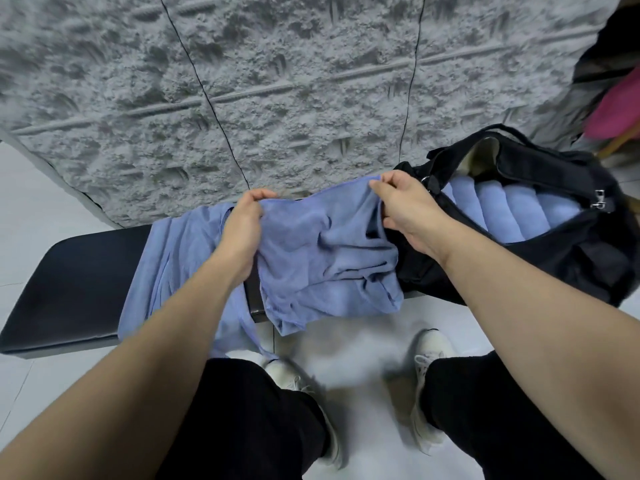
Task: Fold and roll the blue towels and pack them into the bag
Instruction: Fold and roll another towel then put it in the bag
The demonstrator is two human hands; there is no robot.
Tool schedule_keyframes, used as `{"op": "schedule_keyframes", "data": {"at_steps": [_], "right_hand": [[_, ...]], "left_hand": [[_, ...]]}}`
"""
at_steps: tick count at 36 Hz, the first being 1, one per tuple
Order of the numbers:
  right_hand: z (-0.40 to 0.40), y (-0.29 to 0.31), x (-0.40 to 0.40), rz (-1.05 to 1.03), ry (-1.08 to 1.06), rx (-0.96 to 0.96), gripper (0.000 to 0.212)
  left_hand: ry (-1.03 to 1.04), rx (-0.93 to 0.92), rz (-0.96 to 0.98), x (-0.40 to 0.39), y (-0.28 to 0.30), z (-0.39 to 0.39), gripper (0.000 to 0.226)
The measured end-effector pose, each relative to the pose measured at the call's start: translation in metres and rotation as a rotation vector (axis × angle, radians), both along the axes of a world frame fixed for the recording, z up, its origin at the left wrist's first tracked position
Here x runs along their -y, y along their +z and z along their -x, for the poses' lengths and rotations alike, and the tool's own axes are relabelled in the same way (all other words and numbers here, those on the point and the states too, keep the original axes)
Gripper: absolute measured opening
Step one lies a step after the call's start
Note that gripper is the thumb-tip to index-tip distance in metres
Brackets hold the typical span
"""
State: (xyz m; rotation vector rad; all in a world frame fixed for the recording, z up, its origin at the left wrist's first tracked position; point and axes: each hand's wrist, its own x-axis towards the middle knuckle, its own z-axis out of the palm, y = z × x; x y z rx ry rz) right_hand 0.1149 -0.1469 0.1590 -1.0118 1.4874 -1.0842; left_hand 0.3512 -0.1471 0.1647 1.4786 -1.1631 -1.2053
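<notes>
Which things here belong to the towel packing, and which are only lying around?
Job:
held towel, gripped by left hand and right hand
second towel on bench
rolled towels
bag

Lying about:
pink item

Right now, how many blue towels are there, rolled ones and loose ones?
Rolled blue towels in the black bag: 5
Loose blue towels on the bench: 2, one held by both hands, one lying
Total: 7
</notes>
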Motion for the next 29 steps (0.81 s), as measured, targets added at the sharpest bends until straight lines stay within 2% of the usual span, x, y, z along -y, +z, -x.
{"op": "schedule_keyframes", "data": {"at_steps": [5, 10, 12, 20, 24, 26, 29], "right_hand": [[0.006, 0.010, -0.010, 0.032, -0.006, -0.039, 0.020], [0.020, 0.028, -0.020, 0.019, 0.015, -0.052, 0.018], [0.027, 0.038, -0.025, 0.000, -0.002, -0.035, 0.021], [0.042, 0.066, -0.046, -0.020, 0.021, -0.097, 0.019], [0.039, 0.076, -0.053, 0.017, -0.003, -0.180, 0.018], [0.037, 0.081, -0.056, 0.030, 0.048, -0.292, 0.023], [0.036, 0.088, -0.059, 0.047, 0.036, -0.368, 0.033]], "left_hand": [[-0.014, 0.070, -0.020, -0.004, 0.004, -0.033, 0.028], [-0.081, 0.315, -0.004, -0.006, 0.025, -0.056, 0.034], [-0.067, 0.357, -0.015, -0.007, 0.036, -0.063, 0.036], [-0.038, 0.524, -0.035, -0.021, 0.078, -0.081, 0.017], [-0.068, 0.300, -0.085, -0.032, 0.093, -0.076, 0.004], [-0.125, 0.218, -0.143, -0.038, 0.099, -0.074, 0.008], [-0.093, 0.054, -0.173, -0.040, 0.109, -0.076, 0.016]]}}
